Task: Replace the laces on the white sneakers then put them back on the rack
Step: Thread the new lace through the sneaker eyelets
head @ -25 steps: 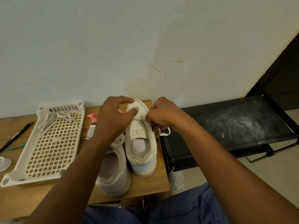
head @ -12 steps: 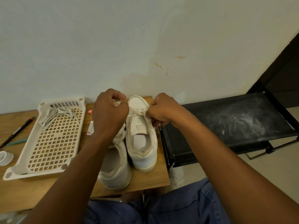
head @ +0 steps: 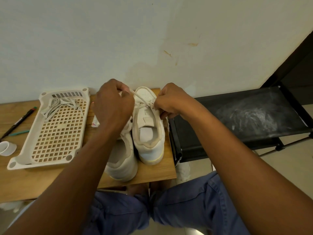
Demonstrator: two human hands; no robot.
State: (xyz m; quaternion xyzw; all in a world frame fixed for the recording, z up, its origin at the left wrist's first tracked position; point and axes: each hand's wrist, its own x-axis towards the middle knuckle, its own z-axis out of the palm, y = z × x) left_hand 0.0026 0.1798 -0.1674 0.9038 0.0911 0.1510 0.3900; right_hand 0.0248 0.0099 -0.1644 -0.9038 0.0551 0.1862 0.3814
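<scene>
Two white sneakers stand side by side on the wooden table (head: 152, 173), toes toward the wall. The right sneaker (head: 149, 133) has a white lace (head: 138, 97) running across its front eyelets. My left hand (head: 113, 106) pinches one end of that lace, pulled up and to the left above the toe. My right hand (head: 169, 102) pinches the lace at the sneaker's right edge. The left sneaker (head: 122, 160) is partly hidden under my left forearm. A bundle of loose white laces (head: 57, 104) lies at the far end of a white perforated rack shelf (head: 55, 133).
A black fabric rack shelf (head: 245, 119) dusted with white stands right of the table. A black pen (head: 18, 122), a teal stick (head: 18, 133) and a small white cap (head: 6, 148) lie at the table's left. A small packet (head: 95, 122) lies beside the sneakers. My blue-trousered knees (head: 169, 209) are below.
My left hand has moved from the sneaker's toe up and to the left, drawing the lace taut. My right hand has stayed at the eyelets on the right side.
</scene>
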